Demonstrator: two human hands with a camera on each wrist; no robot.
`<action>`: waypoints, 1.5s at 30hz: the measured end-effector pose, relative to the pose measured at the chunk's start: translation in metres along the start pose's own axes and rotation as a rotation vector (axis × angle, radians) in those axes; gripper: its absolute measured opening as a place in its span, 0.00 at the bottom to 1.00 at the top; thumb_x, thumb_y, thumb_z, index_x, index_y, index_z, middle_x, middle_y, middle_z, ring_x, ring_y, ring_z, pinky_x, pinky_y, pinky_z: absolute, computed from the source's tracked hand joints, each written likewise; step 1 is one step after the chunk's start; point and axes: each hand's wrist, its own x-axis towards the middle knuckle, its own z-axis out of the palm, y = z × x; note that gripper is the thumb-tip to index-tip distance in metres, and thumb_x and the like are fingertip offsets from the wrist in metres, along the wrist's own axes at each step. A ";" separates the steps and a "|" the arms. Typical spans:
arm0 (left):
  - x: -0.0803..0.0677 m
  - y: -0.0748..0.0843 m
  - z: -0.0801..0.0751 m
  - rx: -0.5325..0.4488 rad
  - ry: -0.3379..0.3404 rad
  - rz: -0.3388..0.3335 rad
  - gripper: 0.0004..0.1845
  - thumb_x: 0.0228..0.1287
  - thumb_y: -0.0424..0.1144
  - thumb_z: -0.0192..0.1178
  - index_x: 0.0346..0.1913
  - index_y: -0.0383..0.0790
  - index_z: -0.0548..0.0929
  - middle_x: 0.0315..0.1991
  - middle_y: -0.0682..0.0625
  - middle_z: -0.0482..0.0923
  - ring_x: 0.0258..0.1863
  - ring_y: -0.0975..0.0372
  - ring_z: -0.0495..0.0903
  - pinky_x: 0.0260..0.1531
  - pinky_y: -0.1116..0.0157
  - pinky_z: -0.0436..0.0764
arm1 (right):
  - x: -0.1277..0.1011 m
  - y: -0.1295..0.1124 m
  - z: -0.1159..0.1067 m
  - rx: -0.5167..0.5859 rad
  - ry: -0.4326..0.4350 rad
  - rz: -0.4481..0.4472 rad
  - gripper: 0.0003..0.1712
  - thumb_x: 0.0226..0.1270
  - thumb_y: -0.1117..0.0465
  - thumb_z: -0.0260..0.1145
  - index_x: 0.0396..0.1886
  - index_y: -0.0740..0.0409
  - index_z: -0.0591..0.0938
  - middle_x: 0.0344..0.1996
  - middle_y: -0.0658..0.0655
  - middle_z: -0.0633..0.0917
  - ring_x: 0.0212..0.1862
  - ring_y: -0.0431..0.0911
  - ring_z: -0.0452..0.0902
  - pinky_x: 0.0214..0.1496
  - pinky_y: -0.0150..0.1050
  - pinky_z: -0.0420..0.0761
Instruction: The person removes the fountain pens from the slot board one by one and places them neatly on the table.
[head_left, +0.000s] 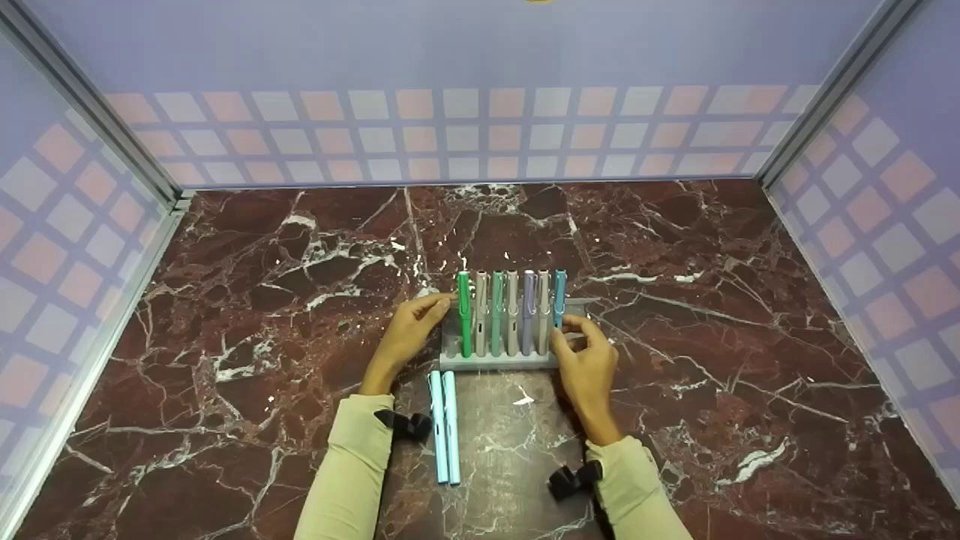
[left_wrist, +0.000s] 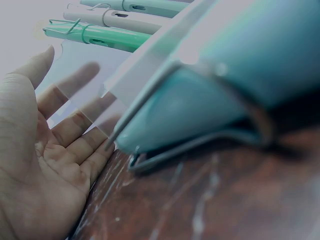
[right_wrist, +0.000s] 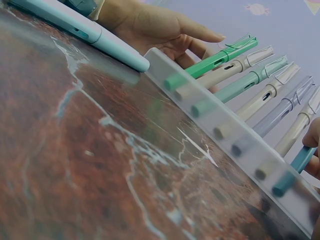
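Note:
A translucent pen stand [head_left: 499, 363] holds a row of several clipped pens. A bright green pen [head_left: 464, 315] is at the row's left end; beige, pale green and lilac pens follow. At the right end is a blue pen [head_left: 560, 289], whose lower part my right hand [head_left: 589, 364] pinches between thumb and fingers. My left hand [head_left: 409, 330] is at the stand's left edge, its fingers extended behind the translucent panel in the left wrist view. Two light blue pens, a left one [head_left: 438, 427] and a right one [head_left: 451, 427], lie side by side on the table before the stand.
The dark red marbled tabletop [head_left: 712, 300] is glossy with white veins. Purple walls with pink and white squares [head_left: 457, 142] enclose the back and sides. Black straps with blocks [head_left: 574, 480] sit at both wrists, the left one close to the loose light blue pens.

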 end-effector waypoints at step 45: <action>0.000 0.001 0.003 0.032 0.041 -0.009 0.16 0.76 0.33 0.54 0.56 0.24 0.81 0.56 0.32 0.81 0.61 0.42 0.77 0.67 0.49 0.70 | 0.040 0.020 -0.059 0.085 0.207 0.170 0.09 0.64 0.69 0.69 0.40 0.73 0.84 0.30 0.59 0.85 0.25 0.36 0.77 0.26 0.23 0.77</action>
